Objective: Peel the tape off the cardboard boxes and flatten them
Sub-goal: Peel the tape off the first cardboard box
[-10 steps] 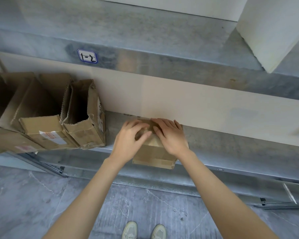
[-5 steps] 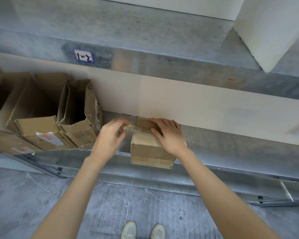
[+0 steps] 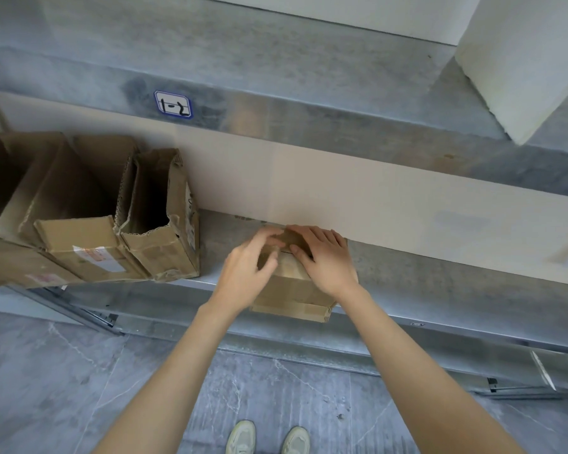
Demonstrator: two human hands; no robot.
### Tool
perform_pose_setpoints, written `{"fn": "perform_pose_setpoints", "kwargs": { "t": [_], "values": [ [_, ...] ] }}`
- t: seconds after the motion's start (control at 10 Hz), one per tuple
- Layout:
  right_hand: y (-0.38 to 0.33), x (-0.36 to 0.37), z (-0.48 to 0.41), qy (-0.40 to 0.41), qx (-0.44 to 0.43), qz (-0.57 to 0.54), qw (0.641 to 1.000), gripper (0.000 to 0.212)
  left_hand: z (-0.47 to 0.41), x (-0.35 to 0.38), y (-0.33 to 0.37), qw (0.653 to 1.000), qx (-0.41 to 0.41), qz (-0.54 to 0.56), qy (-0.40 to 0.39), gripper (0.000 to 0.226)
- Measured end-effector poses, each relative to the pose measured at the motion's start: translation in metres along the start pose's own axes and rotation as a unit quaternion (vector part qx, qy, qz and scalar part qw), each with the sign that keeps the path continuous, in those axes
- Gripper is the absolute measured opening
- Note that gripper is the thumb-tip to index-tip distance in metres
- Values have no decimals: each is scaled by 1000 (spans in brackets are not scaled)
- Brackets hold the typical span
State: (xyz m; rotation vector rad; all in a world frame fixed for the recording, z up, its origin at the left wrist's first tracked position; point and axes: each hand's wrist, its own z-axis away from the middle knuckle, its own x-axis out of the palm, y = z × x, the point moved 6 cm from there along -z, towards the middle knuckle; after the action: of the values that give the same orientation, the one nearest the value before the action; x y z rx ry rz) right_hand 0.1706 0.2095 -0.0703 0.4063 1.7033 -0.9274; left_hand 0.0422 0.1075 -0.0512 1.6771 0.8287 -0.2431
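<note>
Nearest to you, below the small brown cardboard box (image 3: pixel 292 291), your two pale shoes (image 3: pixel 243 437) stand on the grey stone floor (image 3: pixel 63 388). The box sits on the grey metal shelf (image 3: pixel 440 290), its near end hanging a little over the shelf's front edge; a strip of glossy tape (image 3: pixel 309 309) crosses this near face. Its long axis seems to run away from you, toward the beige back panel (image 3: pixel 374 198), which its far end touches or almost touches.

Both hands are on the far half of the box top. Your right hand (image 3: pixel 327 262) lies flat there, fingers nearly straight, pressing the box down and holding nothing. Your left hand (image 3: pixel 246 270) is at the left part of the top, fingers bent and thumb close to them as for pinching; it is blurred, so I cannot tell if a tape end is between them. I think the pull belongs to this hand, leftward or toward you, while the right one holds the box steady.

Left of the box, near but apart, stand torn open brown cartons (image 3: pixel 158 231); a wide pull may reach them. Right of the box the shelf gives more room. Above the box is an upper metal shelf (image 3: pixel 309 60) with a blue-edged "1-2" label (image 3: pixel 173 104), and far to its right a white block (image 3: pixel 522 60).
</note>
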Motion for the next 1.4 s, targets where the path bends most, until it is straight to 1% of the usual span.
{"fn": "perform_pose_setpoints", "kwargs": {
  "t": [0.1, 0.2, 0.3, 0.4, 0.5, 0.6, 0.7, 1.0, 1.1, 1.2, 1.4],
  "values": [
    [0, 0, 0, -2, -2, 0, 1000, 38, -1, 4, -8, 999, -25, -10, 28, 22],
    [1, 0, -2, -3, 0, 4, 1000, 38, -2, 1, -13, 995, -60, -28, 69, 34],
    [2, 1, -2, -2, 2, 4, 1000, 38, -1, -1, -20, 986, -124, -56, 98, 47],
    [2, 1, -3, -2, 1, 4, 1000, 38, 1, 0, -15, 983, -111, -85, 123, 34],
    [1, 0, -2, -7, 3, 6, 1000, 39, 0, -1, -11, 984, -103, -75, 123, 27],
    [1, -1, -1, -13, 6, 1, 1000, 39, -1, -11, -17, 982, -130, -14, 137, 20],
    [0, -2, 0, -15, 8, -8, 1000, 39, 4, -28, -31, 965, -181, 35, 189, 22],
    [-1, -2, 0, -7, 7, -7, 1000, 39, -1, -23, -34, 975, -145, 79, 149, 29],
    [-1, -3, 1, -8, 9, -9, 1000, 39, 3, -23, -47, 960, -179, 149, 158, 29],
    [-1, -3, 1, -6, 9, -8, 1000, 39, 8, -22, -55, 924, -226, 263, 161, 31],
    [-1, -2, 0, -8, 11, -4, 1000, 39, 4, -25, -53, 942, -191, 242, 128, 32]
  ]
}}
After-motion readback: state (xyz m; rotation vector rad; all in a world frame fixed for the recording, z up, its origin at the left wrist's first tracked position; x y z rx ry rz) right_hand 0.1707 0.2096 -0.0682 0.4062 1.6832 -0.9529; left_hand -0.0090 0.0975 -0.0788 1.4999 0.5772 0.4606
